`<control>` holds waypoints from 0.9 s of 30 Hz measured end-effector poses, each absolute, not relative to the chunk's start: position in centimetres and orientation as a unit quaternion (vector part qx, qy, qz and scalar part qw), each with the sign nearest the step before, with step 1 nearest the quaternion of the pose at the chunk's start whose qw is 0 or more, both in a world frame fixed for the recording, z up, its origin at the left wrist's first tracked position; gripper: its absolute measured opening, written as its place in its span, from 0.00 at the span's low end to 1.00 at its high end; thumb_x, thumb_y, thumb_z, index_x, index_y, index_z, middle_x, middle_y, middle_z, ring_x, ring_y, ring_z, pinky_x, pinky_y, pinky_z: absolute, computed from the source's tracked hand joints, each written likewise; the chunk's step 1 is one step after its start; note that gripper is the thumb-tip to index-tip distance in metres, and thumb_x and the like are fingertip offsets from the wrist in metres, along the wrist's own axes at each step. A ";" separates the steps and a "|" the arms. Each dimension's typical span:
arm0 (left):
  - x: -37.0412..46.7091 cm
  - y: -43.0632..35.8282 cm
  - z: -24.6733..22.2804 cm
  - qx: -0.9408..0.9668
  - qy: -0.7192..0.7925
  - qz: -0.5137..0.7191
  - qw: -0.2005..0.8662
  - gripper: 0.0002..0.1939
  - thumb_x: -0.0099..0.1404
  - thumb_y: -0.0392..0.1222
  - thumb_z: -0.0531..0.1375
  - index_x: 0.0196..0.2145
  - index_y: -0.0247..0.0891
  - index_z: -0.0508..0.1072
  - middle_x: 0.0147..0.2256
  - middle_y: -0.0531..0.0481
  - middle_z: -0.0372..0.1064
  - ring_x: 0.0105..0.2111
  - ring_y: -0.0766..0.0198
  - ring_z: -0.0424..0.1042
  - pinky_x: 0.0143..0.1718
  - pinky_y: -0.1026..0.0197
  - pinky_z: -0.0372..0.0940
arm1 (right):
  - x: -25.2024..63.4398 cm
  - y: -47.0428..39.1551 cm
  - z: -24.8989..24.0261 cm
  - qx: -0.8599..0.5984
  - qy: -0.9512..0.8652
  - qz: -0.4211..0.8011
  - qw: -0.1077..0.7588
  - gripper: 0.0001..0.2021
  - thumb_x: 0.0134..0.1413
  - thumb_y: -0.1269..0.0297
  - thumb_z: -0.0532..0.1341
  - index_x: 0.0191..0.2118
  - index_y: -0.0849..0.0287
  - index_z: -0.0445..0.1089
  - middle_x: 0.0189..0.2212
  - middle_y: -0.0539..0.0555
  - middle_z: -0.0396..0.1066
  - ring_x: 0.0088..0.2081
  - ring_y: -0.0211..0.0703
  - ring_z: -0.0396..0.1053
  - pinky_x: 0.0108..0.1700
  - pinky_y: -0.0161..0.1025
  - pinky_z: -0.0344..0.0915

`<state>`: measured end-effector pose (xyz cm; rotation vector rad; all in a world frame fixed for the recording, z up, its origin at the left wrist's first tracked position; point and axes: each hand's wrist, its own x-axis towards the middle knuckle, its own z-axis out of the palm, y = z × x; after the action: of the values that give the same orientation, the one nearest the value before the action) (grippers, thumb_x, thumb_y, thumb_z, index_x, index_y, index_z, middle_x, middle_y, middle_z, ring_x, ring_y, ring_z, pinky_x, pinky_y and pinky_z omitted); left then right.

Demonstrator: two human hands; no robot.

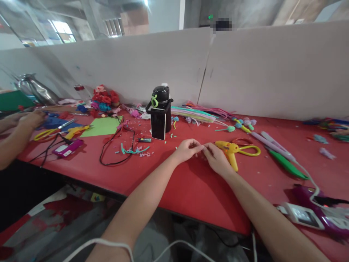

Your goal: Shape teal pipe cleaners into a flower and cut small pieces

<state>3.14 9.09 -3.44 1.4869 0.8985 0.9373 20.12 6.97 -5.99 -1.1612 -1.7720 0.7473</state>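
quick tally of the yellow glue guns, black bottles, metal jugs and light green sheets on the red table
Yellow glue guns: 2
Black bottle: 1
Metal jug: 1
Light green sheet: 1
Total: 5

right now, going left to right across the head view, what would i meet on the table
Steel jug, purple box, light-green sheet, black bottle, left hand, right hand, yellow glue gun, green pointed item, multicoloured bundle.
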 end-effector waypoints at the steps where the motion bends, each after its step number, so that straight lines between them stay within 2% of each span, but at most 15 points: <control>1: 3.1 9.1 -3.5 0.624 0.382 0.395 0.555 0.21 0.57 0.56 0.68 0.31 0.35 0.70 0.26 0.53 0.69 0.23 0.70 0.66 0.28 0.62 0.61 | 20.1 7.0 -6.0 -0.466 -0.710 0.302 0.434 0.17 0.65 0.49 0.53 0.32 0.55 0.65 0.26 0.52 0.68 0.29 0.44 0.66 0.35 0.41 0.63; 4: 3.1 9.4 -3.7 0.614 0.384 0.397 0.565 0.20 0.58 0.55 0.68 0.32 0.35 0.70 0.26 0.53 0.69 0.23 0.70 0.66 0.28 0.63 0.60 | 20.0 7.2 -6.0 -0.477 -0.703 0.299 0.433 0.17 0.65 0.49 0.53 0.32 0.56 0.65 0.26 0.52 0.69 0.29 0.43 0.66 0.34 0.41 0.62; 8: 3.5 9.2 -3.8 0.589 0.369 0.420 0.584 0.19 0.58 0.54 0.68 0.32 0.34 0.73 0.27 0.52 0.70 0.23 0.71 0.65 0.28 0.63 0.59 | 19.9 7.0 -5.7 -0.507 -0.679 0.314 0.429 0.21 0.64 0.46 0.53 0.27 0.56 0.64 0.22 0.51 0.67 0.25 0.41 0.64 0.31 0.39 0.59; 12: 4.3 8.3 -3.4 0.510 0.341 0.456 0.644 0.20 0.56 0.53 0.70 0.32 0.32 0.75 0.23 0.54 0.67 0.22 0.71 0.64 0.27 0.64 0.58 | 19.4 6.4 -5.3 -0.512 -0.632 0.390 0.432 0.28 0.63 0.39 0.51 0.21 0.56 0.62 0.14 0.50 0.62 0.19 0.37 0.59 0.26 0.38 0.55; 15: 4.7 7.6 -2.8 0.449 0.308 0.475 0.691 0.18 0.54 0.51 0.72 0.30 0.31 0.75 0.22 0.55 0.64 0.21 0.73 0.62 0.26 0.66 0.57 | 18.8 6.0 -5.1 -0.501 -0.587 0.451 0.447 0.30 0.59 0.34 0.53 0.20 0.56 0.62 0.12 0.48 0.59 0.16 0.36 0.56 0.22 0.37 0.52; 21: 4.8 7.4 -2.2 0.423 0.271 0.488 0.714 0.14 0.56 0.43 0.71 0.25 0.32 0.72 0.22 0.55 0.62 0.21 0.74 0.60 0.25 0.68 0.57 | 18.3 5.5 -4.2 -0.459 -0.531 0.532 0.474 0.32 0.54 0.30 0.58 0.18 0.55 0.60 0.10 0.47 0.57 0.14 0.34 0.54 0.20 0.35 0.50; 27: 4.8 7.5 -2.3 0.437 0.247 0.481 0.719 0.15 0.57 0.42 0.70 0.24 0.33 0.69 0.21 0.54 0.61 0.22 0.73 0.60 0.27 0.68 0.57 | 18.6 5.4 -3.5 -0.430 -0.494 0.593 0.468 0.31 0.52 0.32 0.62 0.18 0.55 0.58 0.10 0.45 0.55 0.14 0.32 0.53 0.19 0.35 0.49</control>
<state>4.78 7.54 -2.29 0.9668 0.5459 1.0634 18.60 5.40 -3.49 -1.0554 -1.2111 1.4541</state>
